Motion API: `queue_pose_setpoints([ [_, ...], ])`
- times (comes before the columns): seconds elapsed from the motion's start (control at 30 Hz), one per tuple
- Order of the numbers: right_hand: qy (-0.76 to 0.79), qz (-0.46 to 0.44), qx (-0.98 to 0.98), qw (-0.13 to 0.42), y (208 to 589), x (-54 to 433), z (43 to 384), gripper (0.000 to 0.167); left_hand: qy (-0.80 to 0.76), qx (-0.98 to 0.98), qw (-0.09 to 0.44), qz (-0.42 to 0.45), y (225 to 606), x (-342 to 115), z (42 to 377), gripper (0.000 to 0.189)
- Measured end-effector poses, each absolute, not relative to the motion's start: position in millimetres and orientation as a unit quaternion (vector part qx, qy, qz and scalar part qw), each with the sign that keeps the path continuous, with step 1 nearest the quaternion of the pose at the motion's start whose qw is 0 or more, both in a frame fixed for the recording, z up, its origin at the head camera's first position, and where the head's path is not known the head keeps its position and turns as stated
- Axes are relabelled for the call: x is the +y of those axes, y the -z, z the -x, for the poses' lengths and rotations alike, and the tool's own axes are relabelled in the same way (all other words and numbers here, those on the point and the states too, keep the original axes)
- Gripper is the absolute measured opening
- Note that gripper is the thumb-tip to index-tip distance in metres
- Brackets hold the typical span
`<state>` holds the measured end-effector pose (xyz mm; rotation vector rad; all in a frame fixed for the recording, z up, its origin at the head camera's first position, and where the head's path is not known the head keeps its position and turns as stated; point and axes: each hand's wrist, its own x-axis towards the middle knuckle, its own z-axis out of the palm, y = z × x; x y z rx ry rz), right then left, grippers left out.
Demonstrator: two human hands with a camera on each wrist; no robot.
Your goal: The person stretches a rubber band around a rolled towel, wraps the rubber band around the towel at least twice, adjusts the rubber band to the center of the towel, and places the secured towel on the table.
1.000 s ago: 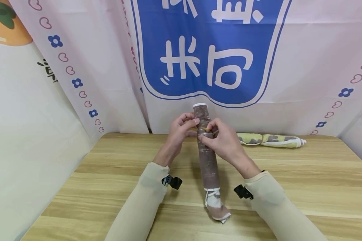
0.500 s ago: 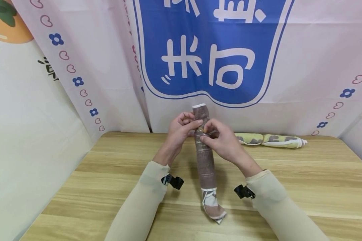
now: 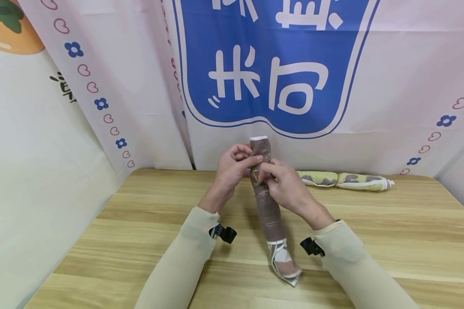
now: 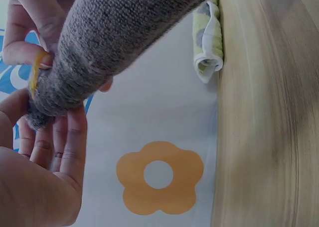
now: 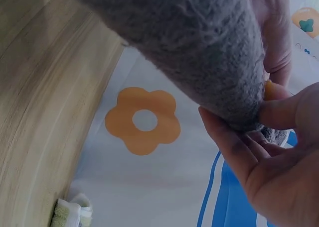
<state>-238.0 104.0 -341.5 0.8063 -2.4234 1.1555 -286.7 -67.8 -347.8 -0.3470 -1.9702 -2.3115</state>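
Note:
A brown-grey towel, rolled into a long tube, is held up at a slant in the head view. Its white-edged top end faces the backdrop and its loose, patterned tail hangs near the tabletop. My left hand grips the roll's upper part, thumb across the front. Just below, my right hand pinches a thin yellow rubber band at the roll. The left wrist view shows the band by a fingertip, against the towel's narrowed section. Part of the band is hidden behind fingers and towel.
A yellow-green patterned towel roll, cinched in its middle, lies at the back right of the wooden table. Close behind the table's back edge hangs a white printed cloth with a blue panel.
The right fingers have gone from the towel's right side across its front, bringing the yellow band along. The towel's lower end swung slightly left, then right. The left hand keeps its grip.

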Motion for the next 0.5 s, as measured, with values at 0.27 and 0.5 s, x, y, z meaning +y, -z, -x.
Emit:
queue_pose_setpoints([
  [0.27,-0.367,-0.204,-0.898,0.129,332.5,98.2,230.2,0.017,0.719,-0.676,0.117,0.108,347.8,-65.4,284.8,0.022],
  [0.5,-0.362,-0.169,-0.91,0.113,332.3,98.0,231.2,0.034,0.686,-0.701,0.136,0.142,348.8,-64.8,282.8,0.024],
])
